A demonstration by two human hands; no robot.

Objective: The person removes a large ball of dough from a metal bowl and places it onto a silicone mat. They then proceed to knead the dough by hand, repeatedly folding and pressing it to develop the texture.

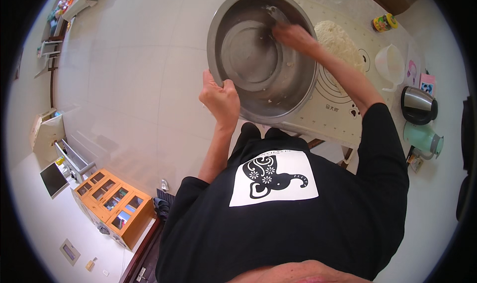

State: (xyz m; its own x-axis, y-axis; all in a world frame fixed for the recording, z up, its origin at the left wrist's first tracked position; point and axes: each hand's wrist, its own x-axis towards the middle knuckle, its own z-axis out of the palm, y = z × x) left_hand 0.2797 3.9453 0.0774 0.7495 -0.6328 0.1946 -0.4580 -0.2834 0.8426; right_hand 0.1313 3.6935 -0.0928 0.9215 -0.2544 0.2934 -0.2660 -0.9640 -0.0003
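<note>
A large stainless steel basin point(250, 55) is tipped up before me, its inside towards my eyes. My left hand point(221, 98) grips the near left rim, thumb over the edge. Inside the basin, my right hand point(292, 36) is at the far right wall, blurred, holding a small pale tool point(277, 14) that looks like a scraper, with white dough on it. Bits of dough cling to the basin's wall. Just right of the basin, a rough mass of dough point(339, 44) lies on a cream kneading mat point(316, 115), partly hidden by my right forearm.
Along the table's right side stand a jar with a yellow lid point(384, 22), a white plastic cup with a handle point(389, 64), a steel-and-black kettle point(419, 106) and a mint green jug point(423, 137). Tiled floor point(130, 78) lies left of the table; a wooden cabinet point(113, 204) stands farther off.
</note>
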